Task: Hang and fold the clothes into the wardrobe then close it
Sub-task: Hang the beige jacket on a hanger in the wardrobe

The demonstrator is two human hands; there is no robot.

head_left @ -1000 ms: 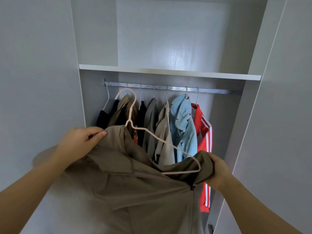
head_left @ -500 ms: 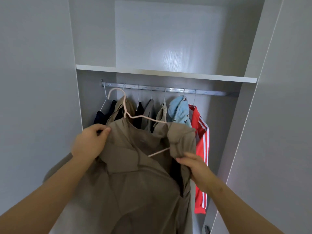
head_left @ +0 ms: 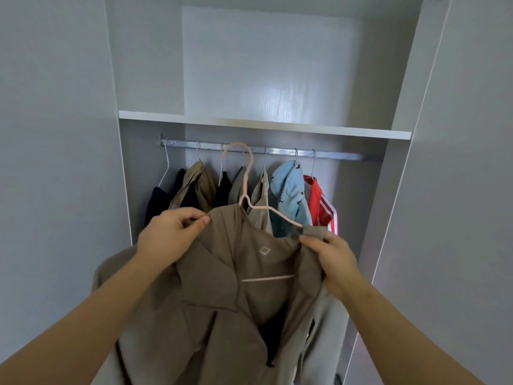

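Head | left hand (head_left: 169, 237) pinches jacket (head_left: 216, 315) collar | right hand (head_left: 331, 257) pinches shoulder

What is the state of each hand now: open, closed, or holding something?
Left hand: closed, pinching the tan jacket near the collar.
Right hand: closed, pinching the jacket shoulder by the pink hanger.

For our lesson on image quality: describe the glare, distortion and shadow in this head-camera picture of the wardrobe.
Head view: glare patch on the back panel above the shelf; wide-angle lens leans the wardrobe sides outward; wall behind the rail is dimmer; brown jacket is sharp.
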